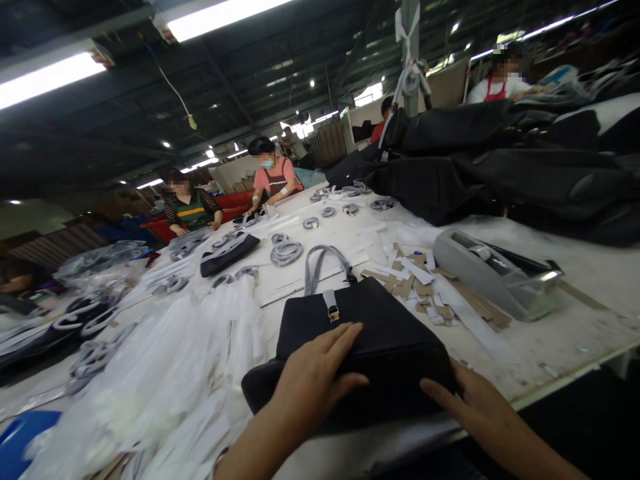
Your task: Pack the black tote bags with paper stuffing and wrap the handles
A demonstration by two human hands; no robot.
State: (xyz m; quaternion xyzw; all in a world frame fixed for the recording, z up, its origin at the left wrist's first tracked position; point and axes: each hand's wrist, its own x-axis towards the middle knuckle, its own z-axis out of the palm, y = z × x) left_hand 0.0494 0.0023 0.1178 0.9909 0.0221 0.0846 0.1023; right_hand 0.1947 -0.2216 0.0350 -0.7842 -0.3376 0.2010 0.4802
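A black handbag with a grey strap and a gold clasp lies flat on the white worktable in front of me. My left hand rests flat on top of the bag, fingers stretched toward the clasp. My right hand lies at the bag's near right corner, fingers extended and touching its edge. Neither hand grips anything.
A grey tape dispenser sits to the right, with cardboard and paper strips beside it. Clear plastic bags pile up on the left. Grey straps and another black bag lie farther back. Black bags are stacked at right. Other people work across the table.
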